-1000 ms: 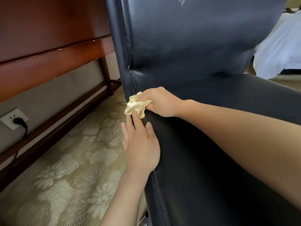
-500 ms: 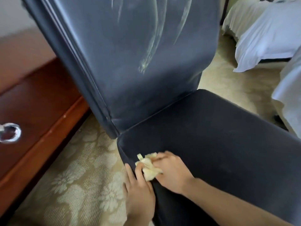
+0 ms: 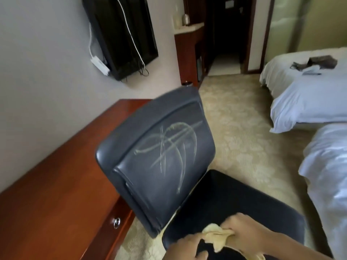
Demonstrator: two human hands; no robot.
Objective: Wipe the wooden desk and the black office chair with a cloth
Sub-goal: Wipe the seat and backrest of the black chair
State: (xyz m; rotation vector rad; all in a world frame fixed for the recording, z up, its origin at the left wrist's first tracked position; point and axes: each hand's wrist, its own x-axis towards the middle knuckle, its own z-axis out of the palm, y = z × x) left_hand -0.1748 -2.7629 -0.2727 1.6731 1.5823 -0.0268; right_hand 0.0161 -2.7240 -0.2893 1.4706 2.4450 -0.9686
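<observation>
The black office chair stands in the middle, its backrest streaked with pale smear marks and its seat facing me. A crumpled yellow cloth lies over the seat's near edge. My right hand grips the cloth from the right. My left hand pinches the cloth's left end at the bottom of the view. The reddish wooden desk runs along the wall to the chair's left.
A drawer with a metal knob sits in the desk front. A wall-mounted TV hangs above the desk. Two white beds stand on the right. Patterned carpet leads to a dark doorway.
The view has risen from the chair's side to take in the whole backrest and room. Both hands moved from the seat's left edge onto the seat, and my left hand now holds the cloth too.
</observation>
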